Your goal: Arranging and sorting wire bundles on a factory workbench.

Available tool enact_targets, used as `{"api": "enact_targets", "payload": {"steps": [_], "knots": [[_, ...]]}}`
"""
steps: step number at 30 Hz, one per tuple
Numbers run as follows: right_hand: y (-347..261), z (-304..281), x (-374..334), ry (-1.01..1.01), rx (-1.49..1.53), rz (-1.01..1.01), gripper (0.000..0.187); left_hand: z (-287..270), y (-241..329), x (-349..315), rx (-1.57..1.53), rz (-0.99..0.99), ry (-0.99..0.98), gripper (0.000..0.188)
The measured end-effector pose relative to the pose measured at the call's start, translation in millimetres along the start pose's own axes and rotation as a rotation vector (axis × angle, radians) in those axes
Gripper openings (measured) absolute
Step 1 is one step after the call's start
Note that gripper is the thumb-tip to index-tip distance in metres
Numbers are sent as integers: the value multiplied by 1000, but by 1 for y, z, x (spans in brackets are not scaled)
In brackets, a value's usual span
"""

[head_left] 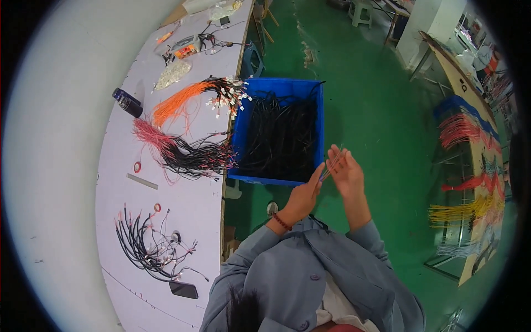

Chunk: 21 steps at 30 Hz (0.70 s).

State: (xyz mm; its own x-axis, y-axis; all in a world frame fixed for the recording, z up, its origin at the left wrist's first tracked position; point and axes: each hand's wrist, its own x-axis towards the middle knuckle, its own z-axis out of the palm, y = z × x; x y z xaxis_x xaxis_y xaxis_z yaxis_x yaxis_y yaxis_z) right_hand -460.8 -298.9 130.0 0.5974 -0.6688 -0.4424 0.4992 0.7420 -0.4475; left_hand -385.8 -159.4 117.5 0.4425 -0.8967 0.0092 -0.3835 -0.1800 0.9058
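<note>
Both my hands are raised close together past the near right corner of a blue crate (276, 180). A few thin pale wires (327, 172) slant between them, too fine to make out fully. My left hand (304, 196), with a dark red bead bracelet at the wrist, has its fingers pressed together on the wires' lower end. Palm up, my right hand (347, 176) has its fingers stretched out and slightly apart. The wires lie against those fingers. Inside the crate is a tangled heap of black cables (282, 135).
On the white table (188, 216) to the left lie orange wires (177, 105), red-and-black harnesses (182, 152), loose black cables (138, 238), a phone (183, 290) and a dark bottle (127, 102). A bench at right carries yellow wires (459, 212) and red wires (462, 131).
</note>
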Motion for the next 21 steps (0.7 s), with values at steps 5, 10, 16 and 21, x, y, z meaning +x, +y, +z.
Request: {"api": "enact_targets", "payload": {"steps": [5, 10, 16, 21], "knots": [[-43, -19, 36, -49, 170, -73, 15, 22, -30, -18, 114, 87, -134, 42], [-27, 20, 39, 48, -40, -153, 17, 12, -44, -16, -440, -167, -380, 41], [-28, 17, 72, 147, -274, -390, 16, -18, -161, 58, -340, 157, -655, 36], [4, 14, 94, 463, -374, -293, 14, -69, -348, 239, -476, -218, 212, 25]]}}
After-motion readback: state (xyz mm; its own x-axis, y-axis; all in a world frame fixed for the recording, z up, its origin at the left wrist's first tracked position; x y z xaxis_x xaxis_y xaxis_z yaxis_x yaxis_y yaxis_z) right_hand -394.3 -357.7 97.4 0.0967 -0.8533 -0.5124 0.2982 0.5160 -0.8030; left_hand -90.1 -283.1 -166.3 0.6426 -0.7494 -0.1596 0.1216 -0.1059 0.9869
